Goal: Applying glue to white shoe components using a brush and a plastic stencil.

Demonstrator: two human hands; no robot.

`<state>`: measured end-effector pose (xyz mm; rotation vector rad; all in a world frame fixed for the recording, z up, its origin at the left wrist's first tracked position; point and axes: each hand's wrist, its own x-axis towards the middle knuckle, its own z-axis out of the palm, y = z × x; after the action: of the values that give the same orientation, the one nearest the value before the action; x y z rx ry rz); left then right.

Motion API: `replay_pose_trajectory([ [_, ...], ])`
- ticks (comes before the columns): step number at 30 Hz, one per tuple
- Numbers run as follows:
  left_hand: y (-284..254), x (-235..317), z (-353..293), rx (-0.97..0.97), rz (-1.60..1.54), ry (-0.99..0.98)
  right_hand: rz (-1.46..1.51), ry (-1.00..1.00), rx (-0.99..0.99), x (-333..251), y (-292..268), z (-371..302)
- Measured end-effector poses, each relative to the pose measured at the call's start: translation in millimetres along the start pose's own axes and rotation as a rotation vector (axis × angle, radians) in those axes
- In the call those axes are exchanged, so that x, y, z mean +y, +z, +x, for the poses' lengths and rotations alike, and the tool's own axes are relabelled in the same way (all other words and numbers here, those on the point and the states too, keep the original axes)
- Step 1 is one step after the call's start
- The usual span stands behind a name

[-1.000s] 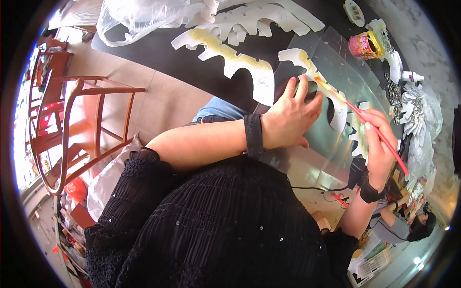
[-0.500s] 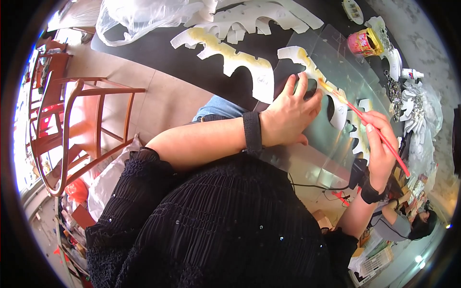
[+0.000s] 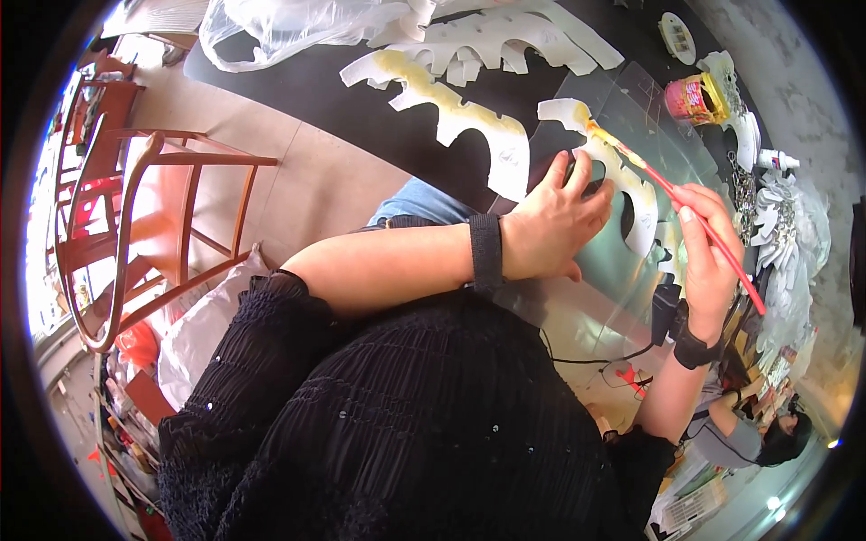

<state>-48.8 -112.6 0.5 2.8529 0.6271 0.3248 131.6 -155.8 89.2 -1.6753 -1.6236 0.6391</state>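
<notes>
A scalloped white cut-out piece (image 3: pixel 644 209), yellow along its upper edge, lies on a clear sheet over the dark table. My left hand (image 3: pixel 557 218) rests on it with spread fingers, holding it down from the near side. In my right hand (image 3: pixel 708 236) is a thin red-handled paintbrush (image 3: pixel 722 251), pinched between thumb and fingers. Its yellow-stained bristles touch the piece's edge near the far left end. Left of it lies a similar white cut-out (image 3: pixel 510 155) with a yellow band. My left fingers hide part of the held piece.
A pink and yellow tin (image 3: pixel 693 101) sits at the far right, near a small white dish (image 3: pixel 677 38). More white cut-outs (image 3: pixel 514 41) and a plastic bag (image 3: pixel 289 27) lie at the back. Wooden chairs (image 3: pixel 167 212) stand left; another person (image 3: pixel 744 428) is at lower right.
The brush tip has moved up and left along the piece's edge, toward its far end. My left hand stays spread on the piece. The whole view has shifted slightly.
</notes>
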Motion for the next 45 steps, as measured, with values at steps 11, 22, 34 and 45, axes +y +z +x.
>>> replay_pose_trajectory([
  [11, 0, 0, -1, 0.004, -0.004, -0.013, 0.02, 0.027, -0.006, -6, 0, -1],
  [22, 0, 0, -1, -0.01, 0.002, -0.009, 0.024, -0.005, -0.003, -6, 10, 11],
  [34, 1, 0, -1, -0.009, 0.01, -0.008, 0.058, -0.023, -0.053, -8, 15, 12],
  [45, 1, 1, -1, 0.006, 0.003, -0.02, 0.013, -0.005, 0.023, -7, 10, 13],
])
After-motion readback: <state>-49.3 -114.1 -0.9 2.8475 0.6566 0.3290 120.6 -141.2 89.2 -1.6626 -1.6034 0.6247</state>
